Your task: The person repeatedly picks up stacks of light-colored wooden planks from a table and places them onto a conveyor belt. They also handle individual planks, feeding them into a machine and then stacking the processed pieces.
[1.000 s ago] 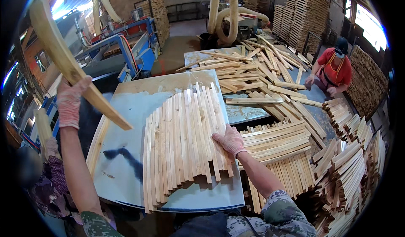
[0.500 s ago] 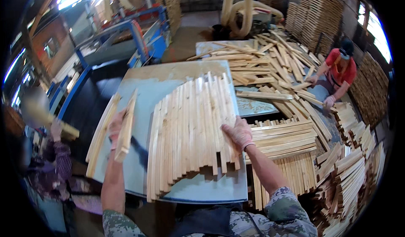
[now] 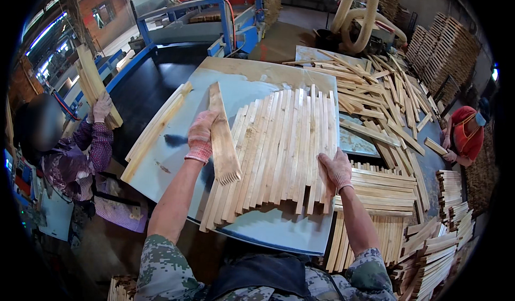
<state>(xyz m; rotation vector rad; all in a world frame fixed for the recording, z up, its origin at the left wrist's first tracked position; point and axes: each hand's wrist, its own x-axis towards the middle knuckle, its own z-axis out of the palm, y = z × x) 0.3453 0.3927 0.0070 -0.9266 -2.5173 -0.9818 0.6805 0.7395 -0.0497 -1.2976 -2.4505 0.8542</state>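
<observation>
My left hand [image 3: 203,134], in a glove, is closed around a wooden slat [image 3: 223,148] whose near end is cut into comb-like teeth. The slat is tilted, its broad face showing, above the left side of a row of wooden slats [image 3: 273,151]. These slats lie side by side on a pale blue tabletop [image 3: 268,236], their near ends uneven. At the row's right edge rests my gloved right hand [image 3: 336,169], thumb spread over the outer slats and fingers along the side. It holds no separate piece.
A few slats [image 3: 158,124] lie at the table's left edge, beside a dark conveyor belt [image 3: 155,86]. On the left a person holds boards [image 3: 91,84]. Loose slats [image 3: 375,94] are heaped at the right, near stacked slats [image 3: 375,188] and a person in red [image 3: 465,135].
My left hand has brought its slat closer to the row and turned its broad face into view. The right hand stays at the row's right edge. The person at left has raised the boards.
</observation>
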